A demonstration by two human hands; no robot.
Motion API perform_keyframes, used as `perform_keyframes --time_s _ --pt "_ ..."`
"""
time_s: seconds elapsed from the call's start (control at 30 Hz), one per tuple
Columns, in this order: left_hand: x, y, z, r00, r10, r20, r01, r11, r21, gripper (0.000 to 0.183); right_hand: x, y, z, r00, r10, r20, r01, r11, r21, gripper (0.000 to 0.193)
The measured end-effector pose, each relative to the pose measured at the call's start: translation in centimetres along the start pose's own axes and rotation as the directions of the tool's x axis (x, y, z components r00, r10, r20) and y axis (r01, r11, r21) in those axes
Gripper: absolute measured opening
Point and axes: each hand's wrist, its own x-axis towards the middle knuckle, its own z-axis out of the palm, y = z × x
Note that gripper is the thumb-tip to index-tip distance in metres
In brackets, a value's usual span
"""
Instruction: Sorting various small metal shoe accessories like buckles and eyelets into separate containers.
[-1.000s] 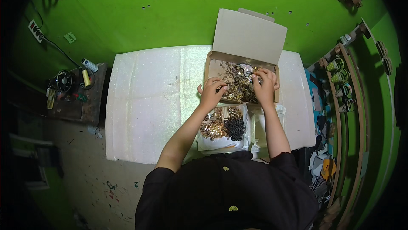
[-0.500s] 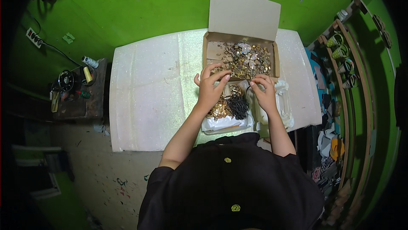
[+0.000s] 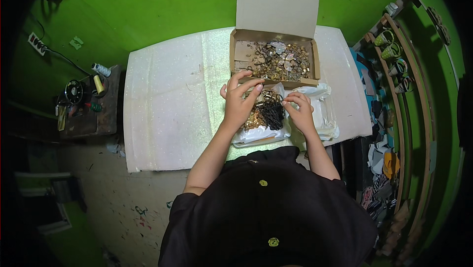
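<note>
An open cardboard box (image 3: pixel 274 81) holds a jumble of small silver, gold and bronze-coloured trinkets (image 3: pixel 288 65). In front of it, a white-lined tray (image 3: pixel 258 135) carries gold-coloured pieces (image 3: pixel 253 121) and a heap of black chain or beads (image 3: pixel 272 115). My left hand (image 3: pixel 240 103) is over the tray's far left side by the box's front wall, thumb and forefinger pinched together. At the tray's right edge my right hand (image 3: pixel 299 113) also pinches, its fingertips beside the dark pieces. Whatever either pinch holds is too small to tell.
A second white-lined tray (image 3: pixel 327 128) stands to the right. Beyond the table (image 3: pixel 167 104), a low stand (image 3: pixel 98 119) at left bears thread spools. At right are a wooden rack (image 3: pixel 409 114) and piled scraps (image 3: pixel 377 178). A green wall rises behind.
The whole view has shifted slightly. My right hand has come a little lower and closer to the black heap; the left hand keeps its pinch near the box.
</note>
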Motion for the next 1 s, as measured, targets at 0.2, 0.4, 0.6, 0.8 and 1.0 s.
perform_keyframes --time_s 0.2,0.4,0.6,0.8,1.0 --pt "-0.3 0.2 -0.1 1.000 -0.014 0.014 0.013 0.999 0.050 0.023 -0.7 1.3 0.7 0.997 0.064 0.036 -0.060 0.992 -0.107 0.017" --pt "-0.3 0.1 -0.1 1.000 0.010 -0.023 -0.011 1.000 -0.015 0.020 -1.0 1.0 0.9 0.996 0.082 0.017 -0.080 0.991 -0.106 0.017" --pt "-0.2 0.4 -0.1 1.000 0.022 0.003 -0.022 0.999 -0.023 0.019 -1.2 -0.5 0.1 0.993 0.114 0.025 -0.083 0.839 -0.538 0.023" --pt "-0.4 1.3 0.0 0.994 0.031 0.104 -0.034 0.999 0.031 0.022 0.0 -2.8 -1.4 0.989 -0.026 0.142 0.042 0.993 -0.108 0.052" --pt "-0.9 1.0 1.2 0.973 0.027 0.230 -0.016 0.998 -0.053 0.022 0.1 -2.1 -0.1 0.977 -0.185 0.110 0.165 0.971 0.175 0.039"
